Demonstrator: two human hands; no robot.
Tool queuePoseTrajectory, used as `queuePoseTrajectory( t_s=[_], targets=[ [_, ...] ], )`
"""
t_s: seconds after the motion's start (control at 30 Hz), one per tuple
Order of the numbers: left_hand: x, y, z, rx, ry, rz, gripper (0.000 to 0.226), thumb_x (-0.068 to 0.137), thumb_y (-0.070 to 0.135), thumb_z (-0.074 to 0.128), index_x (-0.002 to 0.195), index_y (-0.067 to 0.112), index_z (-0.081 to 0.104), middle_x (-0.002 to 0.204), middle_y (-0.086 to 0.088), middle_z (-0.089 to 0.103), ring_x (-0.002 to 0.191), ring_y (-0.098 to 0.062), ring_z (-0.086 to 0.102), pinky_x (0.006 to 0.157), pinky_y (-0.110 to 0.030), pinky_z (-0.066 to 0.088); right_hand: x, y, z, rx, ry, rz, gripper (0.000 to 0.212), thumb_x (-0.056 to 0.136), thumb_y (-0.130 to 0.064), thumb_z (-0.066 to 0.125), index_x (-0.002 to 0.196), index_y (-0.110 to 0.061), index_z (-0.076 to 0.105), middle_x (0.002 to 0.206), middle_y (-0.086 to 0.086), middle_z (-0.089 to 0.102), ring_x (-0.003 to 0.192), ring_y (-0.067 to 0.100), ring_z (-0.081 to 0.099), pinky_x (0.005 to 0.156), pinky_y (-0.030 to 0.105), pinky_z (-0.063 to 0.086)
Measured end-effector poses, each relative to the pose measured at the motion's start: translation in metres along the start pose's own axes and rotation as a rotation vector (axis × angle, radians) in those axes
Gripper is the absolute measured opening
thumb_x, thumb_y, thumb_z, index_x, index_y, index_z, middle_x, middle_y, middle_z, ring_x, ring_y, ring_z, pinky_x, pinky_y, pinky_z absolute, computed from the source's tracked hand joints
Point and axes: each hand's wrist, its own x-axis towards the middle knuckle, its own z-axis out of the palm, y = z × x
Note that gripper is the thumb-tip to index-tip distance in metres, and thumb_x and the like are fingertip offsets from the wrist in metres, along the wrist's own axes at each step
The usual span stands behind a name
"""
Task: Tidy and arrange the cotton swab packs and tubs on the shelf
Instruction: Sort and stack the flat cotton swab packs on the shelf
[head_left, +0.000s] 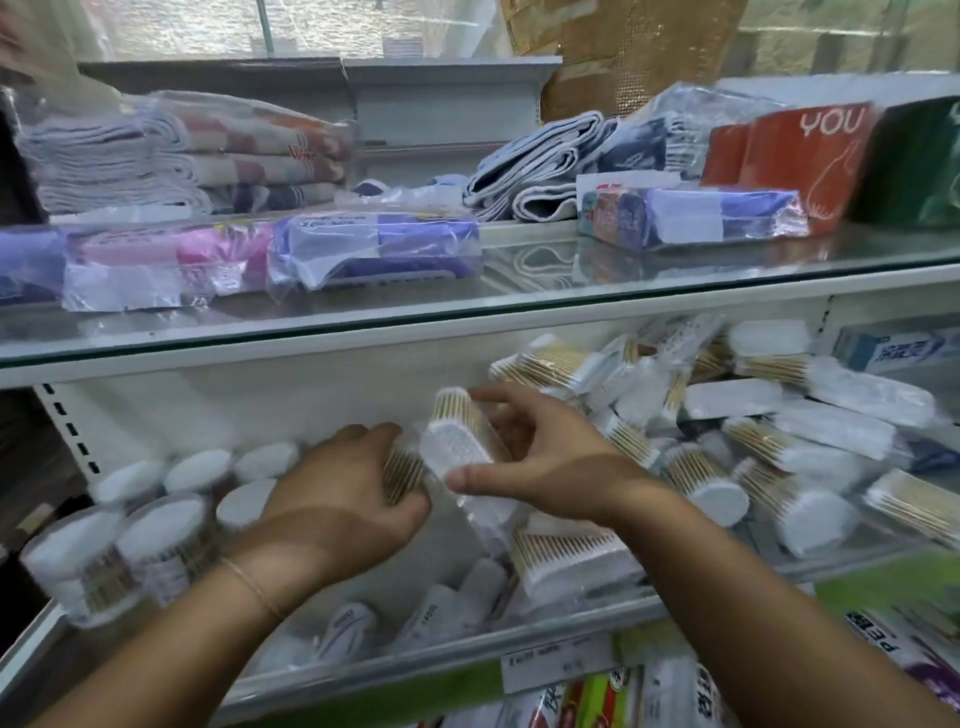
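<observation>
One wide-angle camera, worn on the person's head, is used. It is pointed forward and slightly downward, and is held very near. The glass shelf (519, 283) is seen almost from its edge height, while the lower shelf (363, 669) is looked down upon. Straight lines are bent toward the borders.

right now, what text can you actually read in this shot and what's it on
"YOU": orange box, upper right.
Red script on the towel pack: blurred.
Blue box, price tag, bottom packs: print too blurred to read.
Held swab pack: nothing legible.
</observation>
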Motion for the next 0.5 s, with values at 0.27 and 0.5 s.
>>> queuePoseTrajectory(
  t_s=[0.27,0.5],
  targets=[
    [0.024,0.059,0.021,-0.136,0.041,0.126,0.042,0.082,0.052,0.056,0.121,0.035,0.054,0.110,0.008,0.058,0.101,-0.015,0.056,0.080,-0.030,0.046,-0.028,0.013,-0.061,-0.192,0.141,0.102,0.082,0.061,-0.055,0.087,0.134,-0.039,0.054,0.129,-0.013,0.058,0.115,0.004,0.056,0.097,0.028,0.051],
    [0.047,0.074,0.054,-0.231,-0.106,0.086,0.047,0.079,0.064,0.046,0.114,0.036,0.059,0.107,0.009,0.064,0.094,-0.012,0.060,0.079,-0.032,0.051,-0.047,0.024,-0.087,-0.422,0.103,0.160,0.067,0.068,-0.055,0.082,0.129,-0.043,0.057,0.138,-0.020,0.048,0.125,0.005,0.045,0.104,0.028,0.041]
  ],
)
